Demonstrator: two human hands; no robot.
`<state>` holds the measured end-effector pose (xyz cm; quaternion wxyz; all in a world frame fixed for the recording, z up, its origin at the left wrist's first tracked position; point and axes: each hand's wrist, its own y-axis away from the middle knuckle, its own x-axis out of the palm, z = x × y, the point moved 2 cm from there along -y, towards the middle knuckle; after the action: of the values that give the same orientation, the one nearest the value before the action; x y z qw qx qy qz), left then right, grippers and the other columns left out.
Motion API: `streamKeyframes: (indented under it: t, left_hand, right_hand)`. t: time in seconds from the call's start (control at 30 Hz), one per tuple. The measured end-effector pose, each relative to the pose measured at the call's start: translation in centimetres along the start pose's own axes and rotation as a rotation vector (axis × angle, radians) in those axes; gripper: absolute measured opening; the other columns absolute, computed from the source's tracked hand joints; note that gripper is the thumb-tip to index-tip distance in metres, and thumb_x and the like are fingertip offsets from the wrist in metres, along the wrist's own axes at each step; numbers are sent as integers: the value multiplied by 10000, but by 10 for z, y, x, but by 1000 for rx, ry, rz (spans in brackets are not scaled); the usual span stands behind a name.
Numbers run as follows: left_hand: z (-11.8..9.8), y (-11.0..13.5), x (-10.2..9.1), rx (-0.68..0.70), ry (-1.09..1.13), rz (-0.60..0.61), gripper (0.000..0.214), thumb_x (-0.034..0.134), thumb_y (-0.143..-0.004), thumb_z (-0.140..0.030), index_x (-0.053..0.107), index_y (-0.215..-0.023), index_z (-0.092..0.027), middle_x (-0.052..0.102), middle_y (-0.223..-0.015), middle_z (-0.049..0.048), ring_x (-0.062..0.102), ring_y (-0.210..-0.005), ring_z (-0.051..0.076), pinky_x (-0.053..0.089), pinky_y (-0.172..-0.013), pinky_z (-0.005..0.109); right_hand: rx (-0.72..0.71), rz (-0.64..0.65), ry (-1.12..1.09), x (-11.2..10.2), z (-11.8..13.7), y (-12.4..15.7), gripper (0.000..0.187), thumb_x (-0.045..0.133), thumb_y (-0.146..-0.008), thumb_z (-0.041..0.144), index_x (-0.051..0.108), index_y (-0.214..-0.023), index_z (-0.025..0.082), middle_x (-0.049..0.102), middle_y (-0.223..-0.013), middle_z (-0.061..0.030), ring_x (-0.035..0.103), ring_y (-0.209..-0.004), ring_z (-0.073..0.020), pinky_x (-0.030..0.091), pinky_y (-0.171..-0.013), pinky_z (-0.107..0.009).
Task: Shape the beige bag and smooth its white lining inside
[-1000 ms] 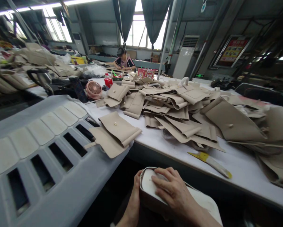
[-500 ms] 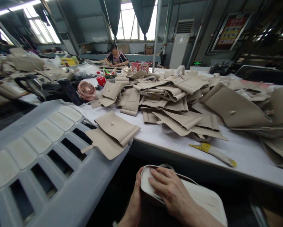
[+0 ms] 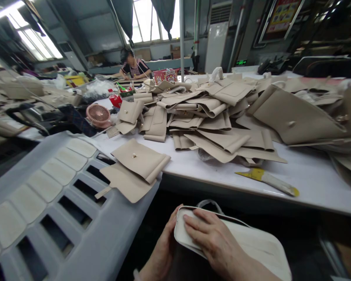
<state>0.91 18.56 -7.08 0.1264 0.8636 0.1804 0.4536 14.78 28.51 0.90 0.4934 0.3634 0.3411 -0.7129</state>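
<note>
Low in the head view, below the table edge, I hold a cream-white bag piece with a dark rim (image 3: 253, 244). My right hand (image 3: 214, 240) lies flat on top of it, fingers spread toward its left end. My left hand (image 3: 163, 249) grips that end from the side and underneath. Straight ahead on the white table (image 3: 295, 177) lies a yellow-handled tool (image 3: 267, 182). To the left, a folded beige flap piece with a brass stud (image 3: 134, 168) overhangs the grey rack.
A big heap of beige flap pieces (image 3: 219, 117) covers the table's middle and right. The grey slotted rack (image 3: 46, 203) holding pale pads fills the left. A pink fan (image 3: 98, 115) and red bottle (image 3: 115, 100) stand behind. A person (image 3: 132, 66) sits far back.
The view has tilted down and drifted right, so the table and heap appear higher and further left. My hands stay on the white bag piece with almost no shift.
</note>
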Motion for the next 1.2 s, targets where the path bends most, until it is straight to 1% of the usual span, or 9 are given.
streamKeyframes:
  t: [0.27,0.53,0.63,0.73,0.87,0.97,1.07,1.13,1.2]
  left_hand:
    - [-28,2,20,-56,-320,-30,446,647,-879,-380,634,-1286,-198,603,-1353,77,476,-1320,299,332,-1132,403]
    - [-9,-8,4,55,-373,-143,429,619,-891,-402,580,-1265,-194,628,-1253,91,589,-1136,251,437,-986,342]
    - [-7,-13,10,78,-404,-135,383,669,-861,-388,569,-1179,-199,656,-1052,57,617,-917,189,471,-818,284]
    - [-12,-12,21,64,-392,-112,376,660,-873,-392,547,-1168,-189,642,-1059,63,606,-918,187,470,-804,282]
    - [-21,-7,32,-35,-371,-82,395,709,-820,-398,571,-1107,-164,649,-999,58,605,-857,178,479,-761,274]
    - [-24,-7,30,-51,-433,-70,387,728,-791,-406,585,-1057,-164,654,-954,41,600,-827,170,479,-729,259]
    - [-25,-12,20,-35,-574,-87,464,751,-756,-468,588,-1077,-177,666,-989,49,616,-873,205,497,-749,284]
    - [-30,-17,12,19,-697,-111,599,789,-686,-530,592,-1145,-199,662,-1124,77,610,-1052,287,504,-889,367]
    - [-41,-22,10,146,-890,-118,693,773,-690,-565,561,-1272,-254,579,-1343,75,471,-1300,344,367,-1110,474]
  right_hand:
    - [9,-27,21,1,-2,1,376,476,-973,161,593,-1329,194,543,-1419,11,490,-1254,-296,460,-1052,-476]
    - [9,0,34,9,-6,3,369,474,-992,196,577,-1346,186,501,-1458,19,474,-1269,-308,457,-1054,-498]
    - [48,-17,-32,9,-3,2,406,494,-971,160,548,-1372,187,509,-1454,10,454,-1279,-308,422,-1080,-497]
    - [93,-72,-151,4,0,-1,325,516,-948,117,639,-1238,202,620,-1329,8,490,-1225,-279,422,-1071,-457]
    - [218,-198,-320,1,2,-3,225,626,-844,35,722,-955,206,701,-1166,13,547,-1161,-216,420,-1078,-367]
    - [368,-313,-388,7,8,0,441,618,-706,-60,709,-1060,188,591,-1368,-29,518,-1254,-226,396,-1121,-383]
    - [354,-488,-440,6,24,8,505,584,-677,-52,685,-1117,173,493,-1466,-46,460,-1331,-228,367,-1156,-385]
    - [309,-669,-440,-4,29,23,432,584,-737,-6,680,-1120,169,538,-1422,-57,437,-1352,-218,353,-1165,-376]
    - [347,-870,-388,-16,23,51,336,571,-838,72,676,-1136,186,601,-1343,-62,441,-1344,-213,360,-1155,-386]
